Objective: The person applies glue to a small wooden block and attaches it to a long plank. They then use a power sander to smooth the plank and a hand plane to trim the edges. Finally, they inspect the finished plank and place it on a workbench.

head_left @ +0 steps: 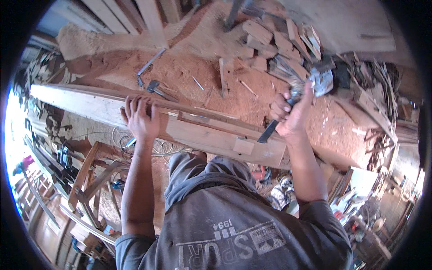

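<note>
Across my lap lies a long pale wooden beam, running from the far left down to the right. My left hand rests on its upper edge, fingers spread and stretched out. Over the beam's right end, my right hand is closed round the handle of a chisel. The chisel's dark flat blade points down and to the left, close to the beam; whether it touches cannot be made out. On the beam's side, left of the blade, is a small paler rectangular patch of wood.
A hammer-like tool lies on the sawdust-covered floor beyond the beam. Offcut blocks are heaped at the far right. A wooden frame stands at left, near a loose cable. Tools and clutter sit at lower right.
</note>
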A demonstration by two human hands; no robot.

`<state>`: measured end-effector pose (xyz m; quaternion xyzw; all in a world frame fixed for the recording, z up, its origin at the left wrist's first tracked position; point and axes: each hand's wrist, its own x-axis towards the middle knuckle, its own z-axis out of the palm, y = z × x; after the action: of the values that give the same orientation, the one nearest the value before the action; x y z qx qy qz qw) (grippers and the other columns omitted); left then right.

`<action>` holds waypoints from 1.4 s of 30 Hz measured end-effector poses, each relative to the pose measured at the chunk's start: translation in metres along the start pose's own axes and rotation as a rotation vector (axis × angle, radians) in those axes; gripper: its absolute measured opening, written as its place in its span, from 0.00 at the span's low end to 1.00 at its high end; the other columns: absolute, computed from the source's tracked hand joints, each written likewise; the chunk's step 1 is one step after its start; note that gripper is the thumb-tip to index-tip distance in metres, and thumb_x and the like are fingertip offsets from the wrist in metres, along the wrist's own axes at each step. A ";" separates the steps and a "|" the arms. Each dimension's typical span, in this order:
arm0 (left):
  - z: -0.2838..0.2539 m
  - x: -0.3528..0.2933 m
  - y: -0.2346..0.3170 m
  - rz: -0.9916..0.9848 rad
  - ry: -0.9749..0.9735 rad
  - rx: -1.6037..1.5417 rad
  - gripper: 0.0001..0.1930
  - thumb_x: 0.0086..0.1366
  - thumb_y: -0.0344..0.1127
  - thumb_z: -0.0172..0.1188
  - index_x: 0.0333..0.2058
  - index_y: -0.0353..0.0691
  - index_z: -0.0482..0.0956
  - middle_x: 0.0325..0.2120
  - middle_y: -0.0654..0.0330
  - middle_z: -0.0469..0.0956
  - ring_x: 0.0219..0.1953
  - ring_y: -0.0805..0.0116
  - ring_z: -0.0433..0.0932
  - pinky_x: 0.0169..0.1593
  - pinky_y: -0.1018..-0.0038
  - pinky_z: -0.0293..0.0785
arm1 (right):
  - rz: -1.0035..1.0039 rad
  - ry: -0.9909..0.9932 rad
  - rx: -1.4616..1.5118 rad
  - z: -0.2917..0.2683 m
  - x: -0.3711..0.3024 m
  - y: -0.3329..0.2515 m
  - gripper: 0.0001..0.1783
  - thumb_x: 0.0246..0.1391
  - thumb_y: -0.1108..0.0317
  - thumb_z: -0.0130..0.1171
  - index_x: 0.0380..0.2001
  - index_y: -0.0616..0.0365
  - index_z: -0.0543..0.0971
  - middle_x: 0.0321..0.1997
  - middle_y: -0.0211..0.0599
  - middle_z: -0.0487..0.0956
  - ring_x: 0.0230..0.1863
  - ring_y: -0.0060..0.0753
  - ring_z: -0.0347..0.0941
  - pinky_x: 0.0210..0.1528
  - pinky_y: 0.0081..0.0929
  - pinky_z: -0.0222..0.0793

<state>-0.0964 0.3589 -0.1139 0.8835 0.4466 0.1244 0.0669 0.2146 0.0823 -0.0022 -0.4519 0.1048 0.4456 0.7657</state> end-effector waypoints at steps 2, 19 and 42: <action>-0.004 0.000 0.003 0.004 0.013 0.004 0.19 0.67 0.52 0.62 0.49 0.47 0.85 0.59 0.57 0.78 0.72 0.47 0.63 0.75 0.40 0.43 | -0.140 -0.057 -0.066 0.019 0.014 -0.001 0.35 0.66 0.25 0.45 0.29 0.48 0.70 0.16 0.20 0.61 0.13 0.15 0.50 0.15 0.19 0.45; -0.021 -0.007 -0.009 -0.029 0.171 -0.294 0.22 0.63 0.50 0.64 0.49 0.41 0.82 0.58 0.50 0.77 0.73 0.44 0.61 0.76 0.39 0.44 | -0.229 -0.880 -1.474 0.119 0.221 0.168 0.42 0.46 0.57 0.81 0.62 0.56 0.75 0.57 0.44 0.81 0.59 0.41 0.77 0.64 0.38 0.71; -0.022 -0.029 -0.024 0.077 0.440 -0.758 0.14 0.59 0.43 0.71 0.38 0.41 0.85 0.46 0.54 0.84 0.61 0.46 0.77 0.72 0.46 0.63 | 0.299 0.464 -1.177 -0.228 -0.114 0.008 0.43 0.69 0.29 0.42 0.72 0.50 0.65 0.70 0.47 0.70 0.65 0.49 0.71 0.55 0.49 0.77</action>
<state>-0.1377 0.3504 -0.1026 0.7649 0.3396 0.4673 0.2850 0.1978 -0.1619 -0.0727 -0.8609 0.0676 0.4211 0.2775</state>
